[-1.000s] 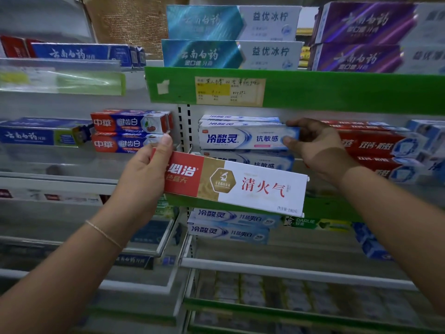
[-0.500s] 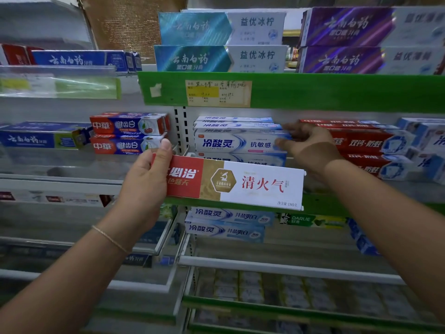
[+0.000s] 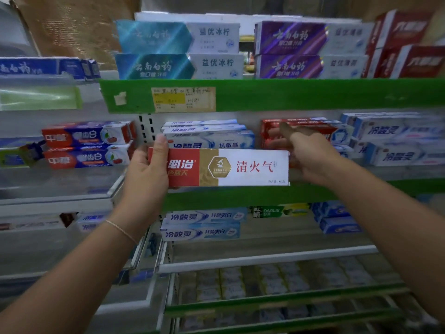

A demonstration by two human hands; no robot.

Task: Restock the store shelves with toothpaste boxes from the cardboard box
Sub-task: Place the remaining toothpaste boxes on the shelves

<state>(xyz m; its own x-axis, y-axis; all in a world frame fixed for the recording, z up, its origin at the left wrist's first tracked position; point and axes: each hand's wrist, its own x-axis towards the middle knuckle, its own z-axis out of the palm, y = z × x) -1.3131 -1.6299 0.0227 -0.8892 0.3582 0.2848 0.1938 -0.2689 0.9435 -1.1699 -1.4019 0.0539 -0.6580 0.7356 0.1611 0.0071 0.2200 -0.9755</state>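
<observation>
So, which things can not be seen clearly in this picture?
- Head view: right hand fingers, motion-blurred against the red boxes; contact unclear.
- Blue-white stack: lower part hidden by the red-gold-white box the left hand grips.
- Bottom shelf goods: too blurred.
- Cardboard box: out of frame.

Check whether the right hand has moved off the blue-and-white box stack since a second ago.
Yes. The right hand has shifted rightward from the blue-and-white stack to the red boxes; the left hand holds the red-and-white box.
</observation>
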